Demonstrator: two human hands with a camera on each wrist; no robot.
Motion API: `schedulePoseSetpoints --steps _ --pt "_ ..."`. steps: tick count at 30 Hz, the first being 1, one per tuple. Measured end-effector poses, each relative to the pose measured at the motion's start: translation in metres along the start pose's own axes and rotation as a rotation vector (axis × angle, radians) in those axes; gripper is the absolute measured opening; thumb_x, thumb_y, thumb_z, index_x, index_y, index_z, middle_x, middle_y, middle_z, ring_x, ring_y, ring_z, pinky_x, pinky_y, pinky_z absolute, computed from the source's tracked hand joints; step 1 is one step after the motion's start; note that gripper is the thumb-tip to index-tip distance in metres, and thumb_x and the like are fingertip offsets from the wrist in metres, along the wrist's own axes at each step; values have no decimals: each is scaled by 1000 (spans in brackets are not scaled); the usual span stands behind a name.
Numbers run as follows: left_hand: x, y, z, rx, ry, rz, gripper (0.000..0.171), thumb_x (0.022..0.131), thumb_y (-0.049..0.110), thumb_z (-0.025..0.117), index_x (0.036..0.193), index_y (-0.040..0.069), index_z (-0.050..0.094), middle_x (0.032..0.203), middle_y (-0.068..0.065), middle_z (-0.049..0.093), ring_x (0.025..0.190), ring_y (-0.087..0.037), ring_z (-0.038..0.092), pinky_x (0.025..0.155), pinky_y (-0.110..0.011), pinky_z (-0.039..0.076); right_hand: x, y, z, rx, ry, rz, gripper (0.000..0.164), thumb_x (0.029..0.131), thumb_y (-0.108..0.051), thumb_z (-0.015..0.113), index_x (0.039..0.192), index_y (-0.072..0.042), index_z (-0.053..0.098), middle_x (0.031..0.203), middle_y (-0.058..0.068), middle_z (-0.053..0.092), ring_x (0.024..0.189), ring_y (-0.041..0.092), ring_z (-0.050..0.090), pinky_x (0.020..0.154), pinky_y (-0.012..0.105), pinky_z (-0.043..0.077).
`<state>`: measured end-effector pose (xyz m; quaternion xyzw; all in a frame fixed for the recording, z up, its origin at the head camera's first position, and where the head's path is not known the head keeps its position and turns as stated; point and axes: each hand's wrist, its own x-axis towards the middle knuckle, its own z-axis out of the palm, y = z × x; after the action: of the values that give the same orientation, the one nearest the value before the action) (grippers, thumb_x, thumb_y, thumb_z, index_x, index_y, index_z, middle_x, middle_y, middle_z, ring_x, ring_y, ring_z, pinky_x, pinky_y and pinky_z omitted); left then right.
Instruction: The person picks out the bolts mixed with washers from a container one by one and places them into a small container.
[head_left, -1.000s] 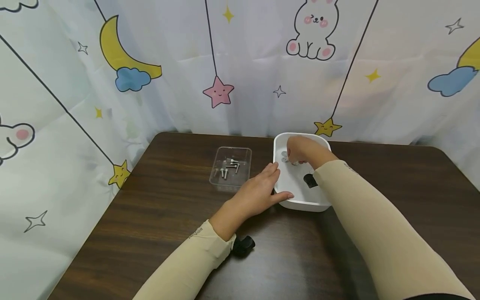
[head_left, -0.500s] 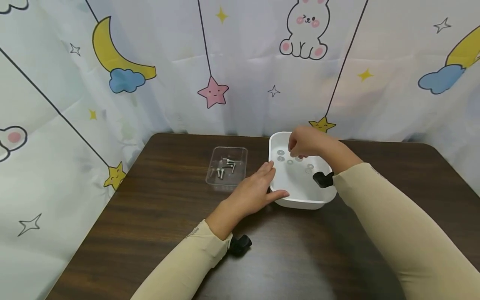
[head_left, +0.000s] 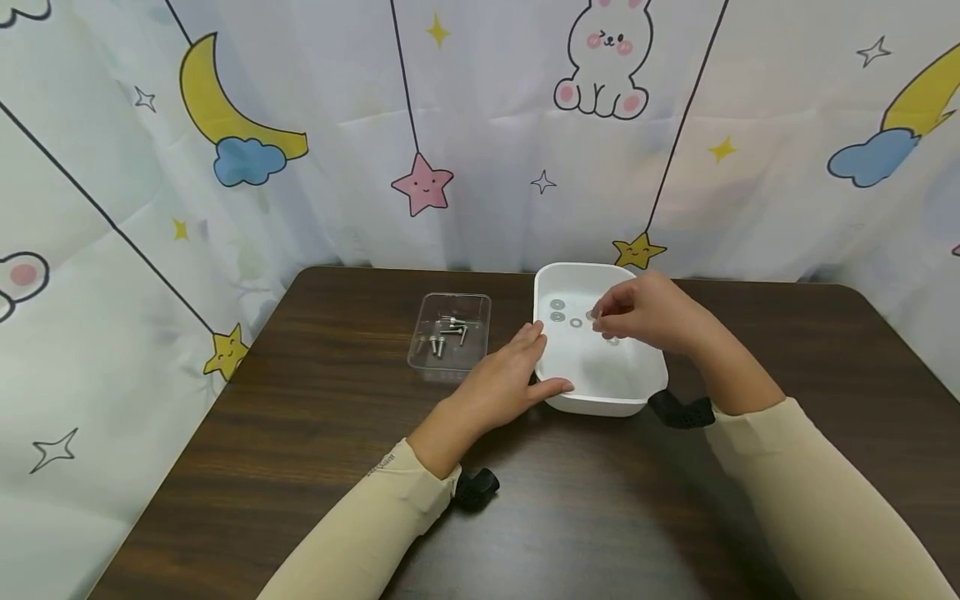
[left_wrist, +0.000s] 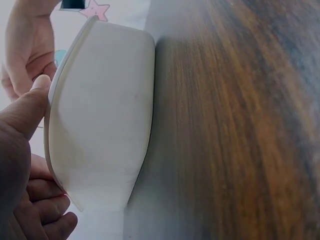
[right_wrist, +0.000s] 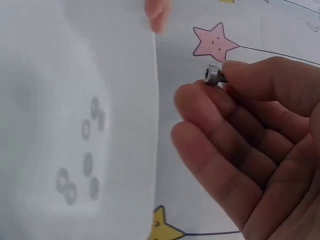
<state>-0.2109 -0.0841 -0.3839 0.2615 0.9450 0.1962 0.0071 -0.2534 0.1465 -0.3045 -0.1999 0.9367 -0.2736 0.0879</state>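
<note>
In the right wrist view, a small socket-head screw (right_wrist: 213,75) sticks out from between the thumb and fingertips of my right hand (right_wrist: 245,115). That right hand (head_left: 660,312) is over the right side of a white tub (head_left: 600,375) in the head view. Several flat washers (head_left: 557,317) lie on the tub's floor. My left hand (head_left: 504,375) rests on the tub's near left corner, its thumb laid across the front rim (left_wrist: 48,107). The fingers (left_wrist: 47,200) touch the rim farther along. Part of the screw is covered by my right fingers.
Left of the tub stands a clear plastic box (head_left: 420,354) with several screws (head_left: 438,346) in it. Both stand near the back of a dark wood table (head_left: 337,400). A patterned curtain (head_left: 480,100) hangs close behind. Black wrist cameras (head_left: 474,490) sit below both hands.
My right hand has come up and drawn back to the right, turning so its pinched fingertips show. The washers have come into sight. My left hand stays on the tub; the whole view shifts slightly.
</note>
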Motion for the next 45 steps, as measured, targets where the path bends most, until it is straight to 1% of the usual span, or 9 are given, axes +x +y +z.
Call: schedulePoseSetpoints --steps 7,12,16,20,25,30,37,42,45 --pt "-1 -1 1 -17 7 1 84 92 63 55 150 4 40 163 -7 26 150 -18 23 114 -39 37 -12 13 20 227 70 42 20 91 -21 71 104 -7 76 93 4 77 89 26 73 77 31 58" --pt "-1 -1 2 -17 9 0 84 92 63 54 150 4 39 163 -6 26 150 -18 24 113 -39 39 -15 18 32 310 122 24 23 90 -22 74 105 -5 75 93 7 77 84 17 73 75 21 57" --pt "-2 -1 2 -27 14 0 84 92 63 54 150 5 39 163 -6 26 150 -18 24 112 -40 39 -16 20 41 404 143 40 23 89 -17 74 106 -2 73 96 11 76 86 14 74 76 20 57" --pt "-2 -2 3 -29 23 7 83 92 62 55 150 5 40 162 -6 26 150 -18 24 112 -39 39 -14 23 49 443 152 63 22 90 -16 73 106 -1 72 96 11 76 89 16 74 76 20 56" --pt "-4 -4 2 -20 63 58 82 92 59 57 150 5 40 162 -6 28 149 -18 26 112 -38 40 -11 27 56 440 167 82 20 90 -18 72 104 -3 72 96 8 77 87 13 74 76 21 56" --pt "-9 -9 -4 -30 100 83 81 92 55 61 152 6 37 162 -6 29 150 -18 25 113 -40 38 -8 29 59 448 186 80 21 91 -19 72 105 -3 74 96 9 77 87 17 75 76 21 57" --pt "-22 -30 -17 -41 145 47 79 92 53 62 151 5 40 161 -5 30 150 -18 24 115 -44 35 -9 28 57 480 159 89 27 89 -23 75 107 -2 73 98 10 76 88 20 75 80 21 57" --pt "-35 -58 -24 -5 185 9 80 92 55 61 150 4 40 162 -5 28 150 -19 23 115 -46 34 -11 27 56 469 153 98 26 89 -24 75 106 -4 74 97 9 77 93 27 74 79 18 56" --pt "-44 -76 -29 9 199 -20 80 92 53 61 150 3 39 162 -6 27 150 -21 23 115 -47 34 -11 26 56 463 155 94 26 89 -25 75 105 -4 74 96 8 77 92 26 74 78 18 56"
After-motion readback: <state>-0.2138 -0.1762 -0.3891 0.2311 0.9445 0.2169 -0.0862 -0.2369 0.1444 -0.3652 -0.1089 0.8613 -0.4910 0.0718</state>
